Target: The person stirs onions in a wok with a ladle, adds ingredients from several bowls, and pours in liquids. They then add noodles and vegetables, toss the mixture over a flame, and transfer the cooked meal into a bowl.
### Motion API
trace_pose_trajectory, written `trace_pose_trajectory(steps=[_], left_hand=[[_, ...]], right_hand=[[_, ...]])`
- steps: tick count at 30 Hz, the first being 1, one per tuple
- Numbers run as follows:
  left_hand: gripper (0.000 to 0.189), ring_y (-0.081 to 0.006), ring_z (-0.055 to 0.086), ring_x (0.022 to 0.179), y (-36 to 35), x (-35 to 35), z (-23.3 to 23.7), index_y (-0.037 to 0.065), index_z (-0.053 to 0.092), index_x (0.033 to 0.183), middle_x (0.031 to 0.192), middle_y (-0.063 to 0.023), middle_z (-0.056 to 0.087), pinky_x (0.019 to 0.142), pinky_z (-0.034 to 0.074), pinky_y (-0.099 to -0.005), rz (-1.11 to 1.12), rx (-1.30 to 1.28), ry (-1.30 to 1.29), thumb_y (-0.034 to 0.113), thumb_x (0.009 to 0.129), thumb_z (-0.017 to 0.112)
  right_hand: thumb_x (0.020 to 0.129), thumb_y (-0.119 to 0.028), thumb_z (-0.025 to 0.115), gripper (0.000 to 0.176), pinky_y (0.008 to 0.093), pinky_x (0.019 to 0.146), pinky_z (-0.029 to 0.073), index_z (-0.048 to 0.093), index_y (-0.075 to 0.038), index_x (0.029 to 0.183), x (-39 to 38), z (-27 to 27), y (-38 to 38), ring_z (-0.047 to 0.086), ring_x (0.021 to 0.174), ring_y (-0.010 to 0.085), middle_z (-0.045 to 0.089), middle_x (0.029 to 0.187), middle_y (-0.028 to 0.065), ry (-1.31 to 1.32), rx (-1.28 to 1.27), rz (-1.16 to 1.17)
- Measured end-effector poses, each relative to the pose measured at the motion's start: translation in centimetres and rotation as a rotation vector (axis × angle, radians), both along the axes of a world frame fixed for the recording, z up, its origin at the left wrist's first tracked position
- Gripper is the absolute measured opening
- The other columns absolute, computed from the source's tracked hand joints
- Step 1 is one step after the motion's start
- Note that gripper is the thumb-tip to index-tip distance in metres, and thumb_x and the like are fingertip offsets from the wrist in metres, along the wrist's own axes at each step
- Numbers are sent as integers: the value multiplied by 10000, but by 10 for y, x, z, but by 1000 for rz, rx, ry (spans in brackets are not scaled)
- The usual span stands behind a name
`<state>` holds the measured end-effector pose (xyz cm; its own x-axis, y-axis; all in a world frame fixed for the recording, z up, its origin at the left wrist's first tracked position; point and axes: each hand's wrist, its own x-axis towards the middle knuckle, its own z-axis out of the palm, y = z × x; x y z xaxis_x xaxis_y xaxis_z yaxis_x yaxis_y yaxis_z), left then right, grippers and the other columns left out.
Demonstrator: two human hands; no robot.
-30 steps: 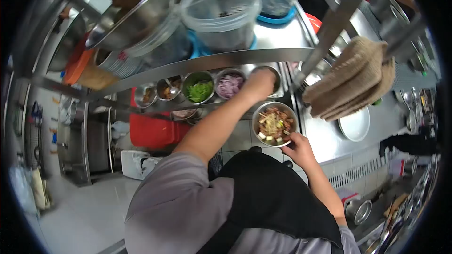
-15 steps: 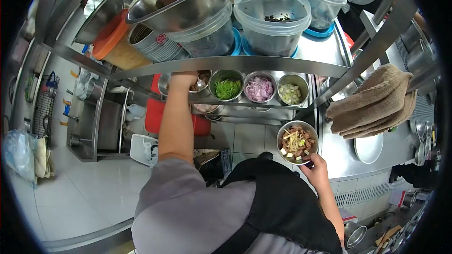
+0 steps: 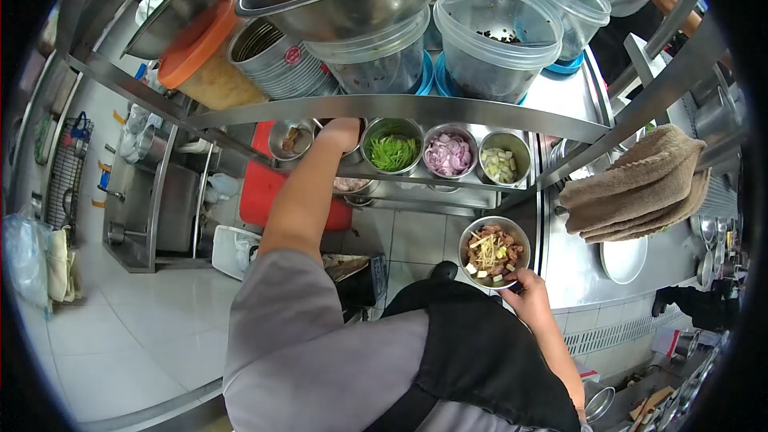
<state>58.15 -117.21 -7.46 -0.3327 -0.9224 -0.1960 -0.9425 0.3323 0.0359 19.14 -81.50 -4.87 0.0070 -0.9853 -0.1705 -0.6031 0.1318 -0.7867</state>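
Note:
My right hand point(image 3: 526, 298) grips the near rim of a metal bowl point(image 3: 520, 234), which holds brown meat pieces, pale yellow shreds and white cubes. My left hand point(image 3: 341, 134) reaches under the shelf bar, over a metal container whose contents it mostly covers. Its fingers are hidden. Left of it is a metal container point(image 3: 276, 141) with a little brown food. To its right stand containers of green strips point(image 3: 392, 152), sliced purple onion point(image 3: 448, 154) and pale green chopped pieces point(image 3: 499, 165).
A metal shelf bar point(image 3: 400, 109) crosses above the containers. On the shelf are a large metal bowl point(image 3: 352, 6) and clear plastic tubs point(image 3: 500, 52). A brown towel point(image 3: 636, 184) hangs at the right above a white plate point(image 3: 624, 260). Other people stand beyond.
The bowl in my right hand has moved slightly left and down. My left hand has shifted right, and the container of brown food beside it is now more exposed. The view has shifted a little.

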Motion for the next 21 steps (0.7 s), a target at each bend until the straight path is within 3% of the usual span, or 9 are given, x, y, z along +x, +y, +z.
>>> trace_pose_trajectory(steps=[2,5,13,14,15,17,19,21], left_hand=[[312,-361,559,1096,-3,3,-11,-9,587,1127,1190,-240,564,918,451,-455,96,151,-3,97,865,454],[309,-367,552,1093,-7,12,-41,-11,581,1118,1170,-243,569,907,452,-456,135,-41,208,111,856,472],[308,-388,565,1031,-8,19,5,41,631,1027,1070,-241,610,862,456,-437,196,-18,263,208,772,587],[308,-327,621,886,-14,28,-1,27,648,982,946,-194,657,797,480,-393,83,-156,224,257,781,618],[308,-327,621,886,-8,28,14,27,648,982,946,-194,657,797,480,-393,75,-148,227,257,781,618],[241,-212,630,754,19,4,79,28,656,950,849,-116,672,715,489,-334,226,203,367,221,808,630],[173,-119,601,707,56,-20,102,34,657,929,799,-51,659,674,485,-286,186,243,722,175,829,644],[158,-129,617,744,99,-55,118,44,662,948,835,-60,670,686,491,-283,32,304,795,125,813,668]], right_hand=[[680,-104,777,262,335,622,495,601,-17,853,1,0,1,627,717,273,631,831,140,10,-12,3],[687,-117,774,262,334,618,496,602,-19,859,5,6,-2,627,718,276,624,822,144,-10,-12,-20],[681,-130,769,278,369,606,491,598,-21,871,14,14,-19,617,700,303,597,783,160,35,-55,46],[678,-130,770,289,381,606,491,597,-22,882,17,20,-25,612,693,317,590,775,166,21,-32,56],[678,-130,770,289,381,606,491,597,-22,882,18,18,-29,612,693,317,590,775,166,23,-25,48],[681,-136,772,314,396,613,495,597,-23,916,15,10,-32,609,689,337,583,764,169,80,-133,158],[683,-139,774,334,400,617,499,591,-22,937,21,17,-39,612,688,340,585,768,165,115,-133,179],[692,-132,766,331,399,625,505,588,-21,947,26,20,-46,622,705,332,593,784,165,47,-102,188]])
